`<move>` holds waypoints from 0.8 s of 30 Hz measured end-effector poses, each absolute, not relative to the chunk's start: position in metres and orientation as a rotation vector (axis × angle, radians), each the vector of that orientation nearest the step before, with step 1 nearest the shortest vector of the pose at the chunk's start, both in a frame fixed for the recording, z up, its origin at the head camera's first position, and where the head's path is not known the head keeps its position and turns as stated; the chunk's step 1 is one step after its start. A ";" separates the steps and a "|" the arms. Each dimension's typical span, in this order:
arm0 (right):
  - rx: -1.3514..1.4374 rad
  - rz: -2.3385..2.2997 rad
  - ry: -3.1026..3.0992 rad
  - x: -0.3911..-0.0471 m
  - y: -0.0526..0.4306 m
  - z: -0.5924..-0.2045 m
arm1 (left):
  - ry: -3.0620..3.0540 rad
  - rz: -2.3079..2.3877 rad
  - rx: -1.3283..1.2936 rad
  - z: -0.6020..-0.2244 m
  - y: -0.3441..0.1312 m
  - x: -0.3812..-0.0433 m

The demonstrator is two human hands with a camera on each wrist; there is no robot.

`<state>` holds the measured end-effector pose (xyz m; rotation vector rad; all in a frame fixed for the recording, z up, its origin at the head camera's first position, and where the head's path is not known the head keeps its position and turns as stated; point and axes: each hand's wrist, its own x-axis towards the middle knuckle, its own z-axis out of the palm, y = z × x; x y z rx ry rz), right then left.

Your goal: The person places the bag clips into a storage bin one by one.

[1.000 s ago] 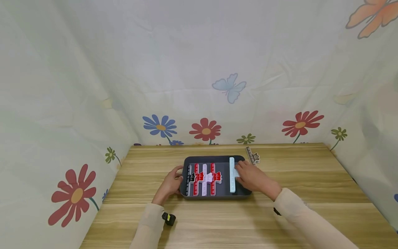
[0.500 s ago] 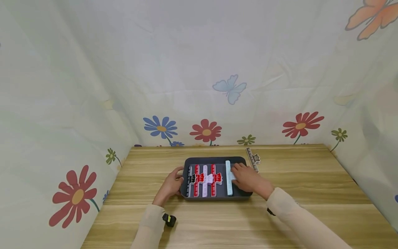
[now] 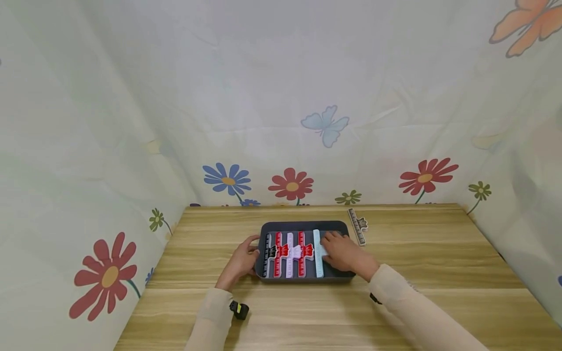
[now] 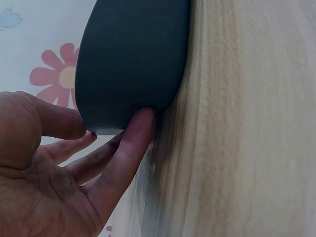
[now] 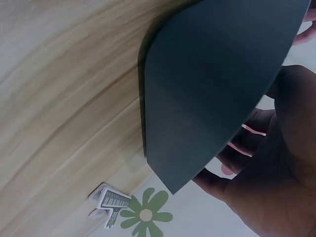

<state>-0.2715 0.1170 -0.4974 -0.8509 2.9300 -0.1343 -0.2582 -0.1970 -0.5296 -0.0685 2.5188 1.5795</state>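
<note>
A dark grey rectangular tray (image 3: 303,225) sits on the wooden table. Inside, several long sheet-music clips stand side by side: a black clip (image 3: 266,263), a red clip (image 3: 277,268), a pale lilac clip (image 3: 289,268) and another red clip (image 3: 301,267). To their right is a light-blue clip (image 3: 318,258), parallel to them. My right hand (image 3: 344,252) holds it at its handle, which the fingers mostly cover. My left hand (image 3: 242,257) rests against the tray's left end; in the left wrist view its fairly straight fingers and thumb touch the outer wall (image 4: 133,59).
A black-and-white patterned clip (image 3: 357,228) lies on the table (image 3: 417,243) behind the tray's right corner. A white curtain (image 3: 263,97) printed with flowers and butterflies hangs behind the table and at its sides. A black device (image 3: 239,310) is strapped to the left wrist.
My right hand has moved left inside the tray, bringing the light-blue clip closer to the right-hand red clip. My left hand and the tray have stayed nearly still.
</note>
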 end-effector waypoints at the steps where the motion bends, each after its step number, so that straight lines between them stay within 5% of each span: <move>1: -0.844 -0.136 2.926 -0.271 0.116 -0.497 | 2.519 1.579 -0.069 -0.530 -0.197 -0.258; 24: -0.832 -0.179 2.912 -0.272 0.108 -0.508 | 2.524 1.575 -0.079 -0.530 -0.197 -0.260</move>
